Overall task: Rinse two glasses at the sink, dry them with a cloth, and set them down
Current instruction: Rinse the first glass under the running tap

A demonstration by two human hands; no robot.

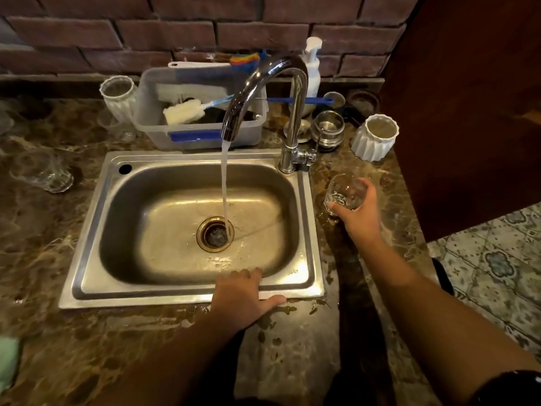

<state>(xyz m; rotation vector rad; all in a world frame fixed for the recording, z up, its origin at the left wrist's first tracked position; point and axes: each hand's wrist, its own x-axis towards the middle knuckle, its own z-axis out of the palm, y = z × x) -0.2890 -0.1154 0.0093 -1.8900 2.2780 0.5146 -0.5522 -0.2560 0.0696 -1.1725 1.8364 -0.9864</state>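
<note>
Right hand (358, 210) fingers are wrapping an empty tumbler glass (345, 191) on the desk (292, 347) while left hand (243, 297) fingers are lying flat, together, on the water-filling steel sink (187, 294) rim.

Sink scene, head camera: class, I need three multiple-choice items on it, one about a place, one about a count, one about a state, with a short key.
1. Where is the glass that the right hand grips?
A. under the water stream
B. over the counter right of the sink
C. in the plastic tub

2. How many white ribbed cups stand on the counter?
A. one
B. two
C. four

3. What state is the faucet in?
A. running
B. off
C. dripping only

Key: 1 B, the glass sits right of the sink rim, away from the stream. 2 B, one ribbed cup at left, another at right. 3 A, a steady stream reaches the drain.
</note>
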